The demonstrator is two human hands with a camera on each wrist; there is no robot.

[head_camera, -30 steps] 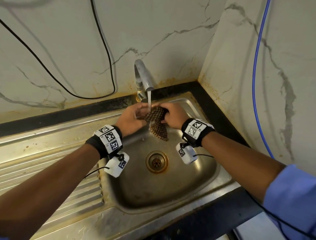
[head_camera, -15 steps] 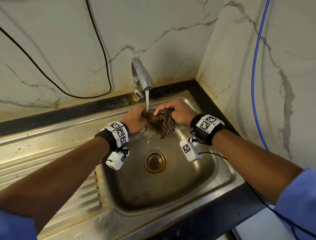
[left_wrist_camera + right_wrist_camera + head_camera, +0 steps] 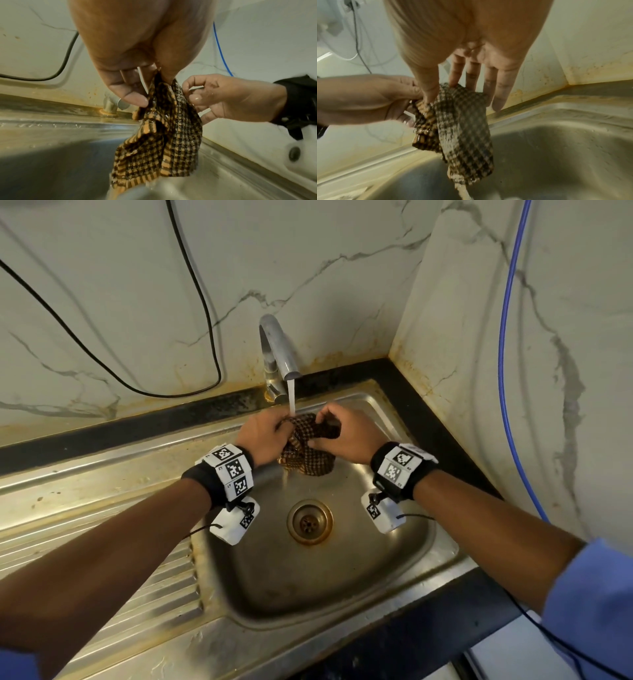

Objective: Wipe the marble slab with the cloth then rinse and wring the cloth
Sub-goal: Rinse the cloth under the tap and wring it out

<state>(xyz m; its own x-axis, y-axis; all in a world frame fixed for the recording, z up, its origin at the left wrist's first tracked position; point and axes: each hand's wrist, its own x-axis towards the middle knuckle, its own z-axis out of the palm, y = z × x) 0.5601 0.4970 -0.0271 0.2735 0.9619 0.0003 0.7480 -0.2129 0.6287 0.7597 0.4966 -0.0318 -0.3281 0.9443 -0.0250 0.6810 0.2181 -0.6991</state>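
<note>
- Head view, nearest first: two bare forearms reach in over the front rim of a steel sink (image 3: 342,642), with a blue sleeve (image 3: 592,604) at the right edge of the frame.
- Ridged draining board (image 3: 102,570) lies to the left of the basin; a black counter edge (image 3: 424,645) runs along the front and right sides.
- Open basin floor spreads around the drain (image 3: 310,521), below and in front of both wrists; nothing lies on it.
- Further in, the left hand (image 3: 262,436) and the right hand (image 3: 344,433) meet over the back of the basin, each grasping the checked cloth (image 3: 308,457), which hangs between them above the basin floor.
- Water (image 3: 291,397) falls from the tap (image 3: 277,350) onto the top of the cloth.
- Behind, two marble walls meet in a corner at the right rear; a black cable (image 3: 202,299) loops on the back wall and a blue cable (image 3: 503,371) runs down the side wall.
- Left wrist view adds that the left thumb and fingers pinch the cloth's top fold, that the cloth (image 3: 159,142) is wet, and that the right fingertips (image 3: 195,98) nip its edge.
- Right wrist view, blurred, shows the right thumb and first fingers on the cloth (image 3: 460,121) while the outer fingers extend straight beside it.
</note>
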